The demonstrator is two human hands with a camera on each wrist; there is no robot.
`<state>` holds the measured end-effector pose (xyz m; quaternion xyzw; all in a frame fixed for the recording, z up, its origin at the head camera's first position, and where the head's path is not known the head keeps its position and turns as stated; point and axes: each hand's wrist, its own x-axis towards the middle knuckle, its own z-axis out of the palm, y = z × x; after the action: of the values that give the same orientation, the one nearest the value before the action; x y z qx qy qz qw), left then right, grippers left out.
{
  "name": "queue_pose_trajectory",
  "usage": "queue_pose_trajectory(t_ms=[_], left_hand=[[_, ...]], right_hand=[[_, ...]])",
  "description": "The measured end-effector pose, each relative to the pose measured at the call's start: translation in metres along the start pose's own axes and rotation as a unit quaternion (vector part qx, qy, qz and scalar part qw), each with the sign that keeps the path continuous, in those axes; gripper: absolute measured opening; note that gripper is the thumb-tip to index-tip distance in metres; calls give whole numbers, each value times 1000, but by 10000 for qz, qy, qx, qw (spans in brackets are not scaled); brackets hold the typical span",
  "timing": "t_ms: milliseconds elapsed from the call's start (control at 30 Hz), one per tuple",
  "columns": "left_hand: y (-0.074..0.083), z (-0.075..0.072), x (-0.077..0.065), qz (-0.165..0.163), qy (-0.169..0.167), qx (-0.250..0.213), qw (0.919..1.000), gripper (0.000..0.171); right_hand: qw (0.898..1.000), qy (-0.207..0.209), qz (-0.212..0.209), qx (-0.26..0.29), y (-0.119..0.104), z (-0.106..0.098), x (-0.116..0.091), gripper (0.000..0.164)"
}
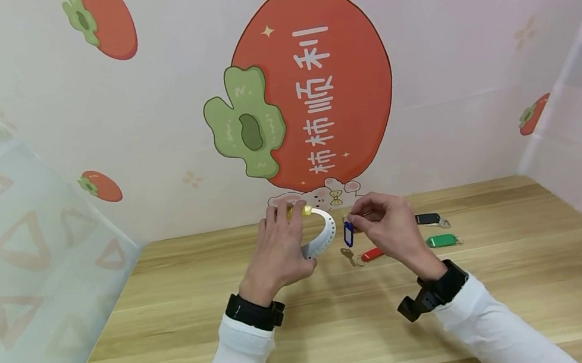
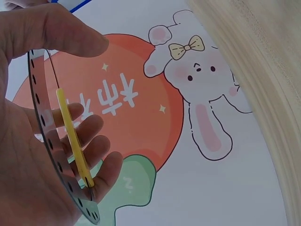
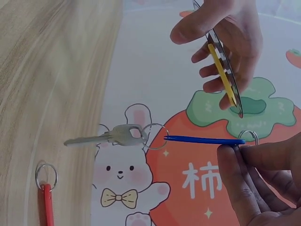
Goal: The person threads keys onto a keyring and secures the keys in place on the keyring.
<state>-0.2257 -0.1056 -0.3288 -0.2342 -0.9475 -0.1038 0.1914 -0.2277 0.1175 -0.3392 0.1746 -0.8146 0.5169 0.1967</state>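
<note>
**Left of the red tag (image 1: 372, 254), things grasped**

A blue tag (image 3: 204, 140) with a key (image 3: 124, 135) is pinched by the right hand (image 1: 390, 224); a yellow-handled ring (image 1: 322, 242) is gripped by the left hand (image 1: 277, 252). Right of the red tag, a black tag (image 1: 427, 218) and green tag (image 1: 442, 241) are seen on the worktop (image 1: 350, 318).

The wood-grained table (image 1: 157, 334) bears red, black, green tags (image 1: 442, 241).
</note>
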Motion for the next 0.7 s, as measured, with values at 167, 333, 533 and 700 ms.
queue_pose_trajectory(t_ms=[167, 333, 533, 700], left_hand=[[1, 0, 0, -1, -23, 12, 10000, 96], [1, 0, 0, 24, -20, 46, 10000, 95], [3, 0, 0, 20, -68, 51, 10000, 95], [4, -1, 1, 45, -85, 55, 9999, 94]], right_hand=[[10000, -78, 43, -38, -1, 1, -1, 7], [9998, -132, 110, -136, -1, 2, -1, 6], [9995, -170, 199, -200, 0, 5, -1, 6], [9993, -197, 258, -207, 1, 7, -1, 5]])
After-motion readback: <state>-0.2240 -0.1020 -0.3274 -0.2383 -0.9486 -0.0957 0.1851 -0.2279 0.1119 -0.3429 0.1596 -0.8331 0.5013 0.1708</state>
